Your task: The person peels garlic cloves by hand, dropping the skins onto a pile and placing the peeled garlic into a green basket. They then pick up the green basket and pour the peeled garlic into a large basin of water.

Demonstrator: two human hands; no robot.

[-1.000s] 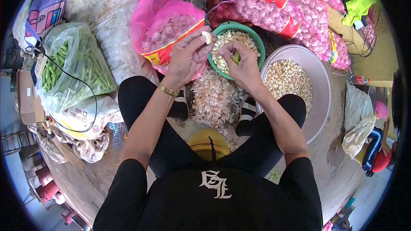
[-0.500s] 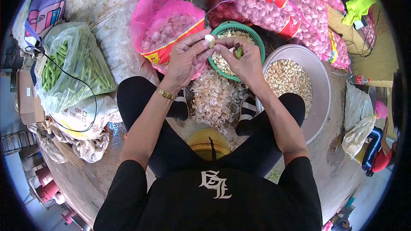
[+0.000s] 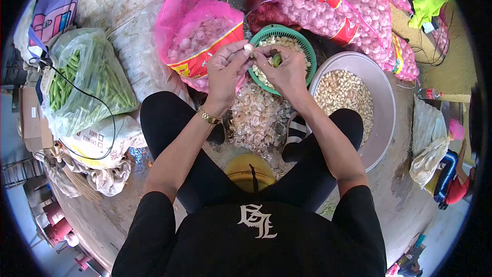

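Observation:
Near the green basket [image 3: 310,51], my left hand [image 3: 225,69] pinches a pale garlic clove [image 3: 249,47] between thumb and fingers. My right hand [image 3: 285,69] is closed around a small green-handled tool [image 3: 277,60], its fingertips close to the clove. The tool's blade is too small to make out. Pale cloves [image 3: 284,44] lie in the basket, just beyond and below my hands. A heap of papery skins [image 3: 253,118] is on the ground between my feet.
A large pale basin [image 3: 382,90] with unpeeled cloves stands right. An open pink net bag [image 3: 197,31] is behind my left hand; full garlic sacks [image 3: 353,15] lie back right. Green beans in plastic [image 3: 92,77] sit left. A person [image 3: 457,187] is far right.
My left hand has moved slightly right and down, and my right hand slightly left and down. Both remain closed on what they hold.

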